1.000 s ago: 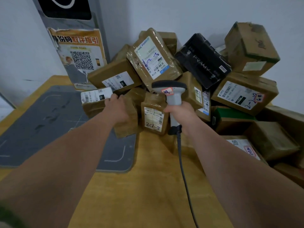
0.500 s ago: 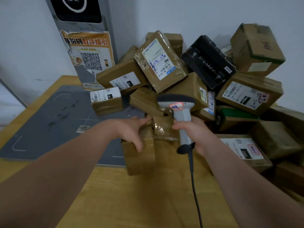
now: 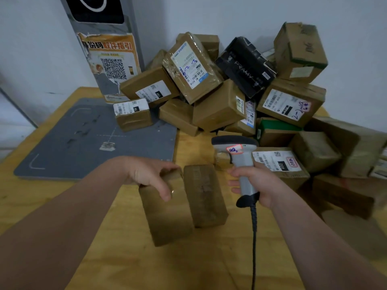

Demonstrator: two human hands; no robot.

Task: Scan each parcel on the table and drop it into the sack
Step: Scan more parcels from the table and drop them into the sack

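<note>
Cardboard parcel (image 3: 167, 216) gripped in L hand (image 3: 146, 174), R hand (image 3: 260, 185) clamped on grey scanner (image 3: 240, 161)

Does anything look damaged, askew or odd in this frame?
The orange poster on the grey pillar is torn and peeling at its edges. The parcel heap leans crookedly against the wall, many boxes tilted. The brown parcel the left hand grips shows no label.

Scuffed grey mat (image 3: 69, 139), grey post (image 3: 100, 28), perhaps a kiosk, torn orange QR poster (image 3: 111, 57)
</note>
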